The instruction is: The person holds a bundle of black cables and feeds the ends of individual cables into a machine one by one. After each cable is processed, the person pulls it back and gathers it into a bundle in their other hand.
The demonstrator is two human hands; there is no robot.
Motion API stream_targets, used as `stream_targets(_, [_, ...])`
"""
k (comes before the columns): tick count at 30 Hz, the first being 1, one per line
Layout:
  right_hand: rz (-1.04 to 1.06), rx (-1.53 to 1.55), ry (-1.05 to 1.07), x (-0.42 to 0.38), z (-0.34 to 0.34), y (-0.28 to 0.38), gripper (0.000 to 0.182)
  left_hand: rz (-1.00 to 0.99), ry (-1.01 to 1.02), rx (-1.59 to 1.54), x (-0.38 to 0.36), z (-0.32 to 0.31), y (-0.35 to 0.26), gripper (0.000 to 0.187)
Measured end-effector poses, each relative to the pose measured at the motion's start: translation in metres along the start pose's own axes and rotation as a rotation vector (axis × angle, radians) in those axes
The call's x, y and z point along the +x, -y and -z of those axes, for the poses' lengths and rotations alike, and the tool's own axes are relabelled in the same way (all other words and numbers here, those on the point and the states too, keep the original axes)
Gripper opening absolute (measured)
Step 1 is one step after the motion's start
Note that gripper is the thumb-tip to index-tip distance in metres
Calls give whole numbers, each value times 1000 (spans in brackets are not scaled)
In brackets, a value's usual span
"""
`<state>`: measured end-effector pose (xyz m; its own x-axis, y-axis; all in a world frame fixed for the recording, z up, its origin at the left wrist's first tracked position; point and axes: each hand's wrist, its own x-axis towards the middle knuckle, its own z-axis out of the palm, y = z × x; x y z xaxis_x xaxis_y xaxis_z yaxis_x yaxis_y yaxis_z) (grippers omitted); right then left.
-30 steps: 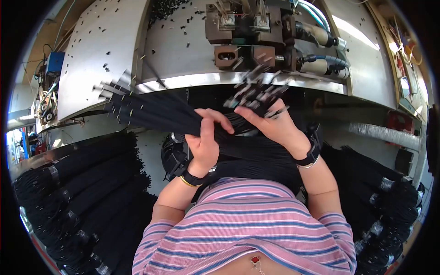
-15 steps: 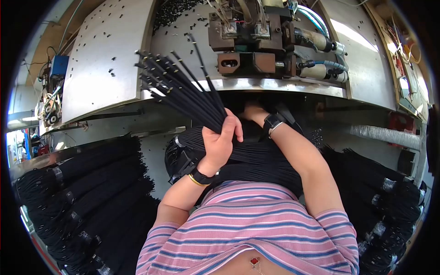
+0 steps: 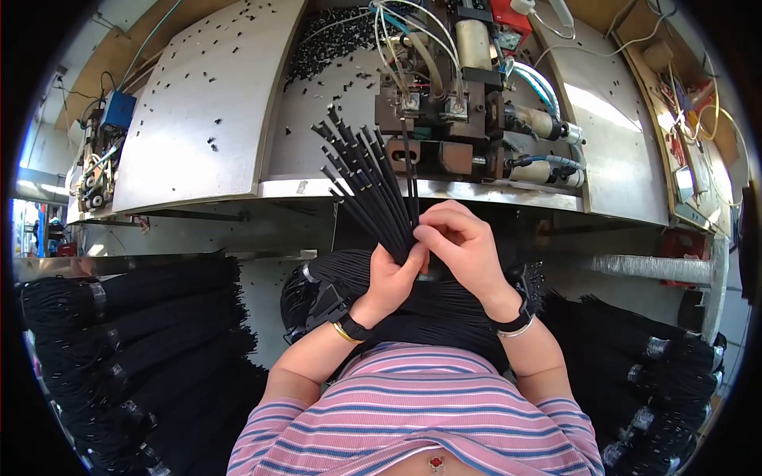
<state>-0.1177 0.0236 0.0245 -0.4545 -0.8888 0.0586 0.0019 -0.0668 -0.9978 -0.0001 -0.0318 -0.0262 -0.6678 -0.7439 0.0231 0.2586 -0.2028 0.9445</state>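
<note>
A fanned bundle of thin black cables [image 3: 361,178], with small brass-coloured bands near their ends, rises from my left hand [image 3: 394,274], which is wrapped round its lower part. My right hand [image 3: 467,250] is beside it, thumb and forefinger pinched at a black cable [image 3: 410,170] on the bundle's right edge. That cable stands nearly upright, its top overlapping the machine [image 3: 432,119] in this view. Below both hands, a large mass of black cables [image 3: 452,317] lies across my lap.
The metal bench edge [image 3: 302,188] runs just beyond my hands. Small black pieces [image 3: 325,59] lie scattered on the bench. Thick hanks of black cables hang at the left [image 3: 159,341] and right [image 3: 635,341]. A wrapped bar [image 3: 651,268] juts in from the right.
My right hand has come out from under the bench to the cables in my left hand. The bundle has swung more upright and shifted right. The view has tilted up slightly.
</note>
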Motion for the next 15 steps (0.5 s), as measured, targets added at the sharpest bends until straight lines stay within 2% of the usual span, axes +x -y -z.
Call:
stream_targets(5, [-26, 151, -70, 4, -6, -1, 10, -7, -47, -46, 3, 0, -2, 10])
stream_targets(8, [-47, 148, -225, 10, -7, 2, 10, -65, -39, -20, 15, 5, -10, 10])
stream_targets(12, [-114, 318, -167, 20, -11, -2, 11, -130, -32, 56, 20, 9, -7, 9])
stream_targets(15, [-103, 318, -142, 15, -20, -8, 12, -174, -21, 82, 22, 11, -1, 9])
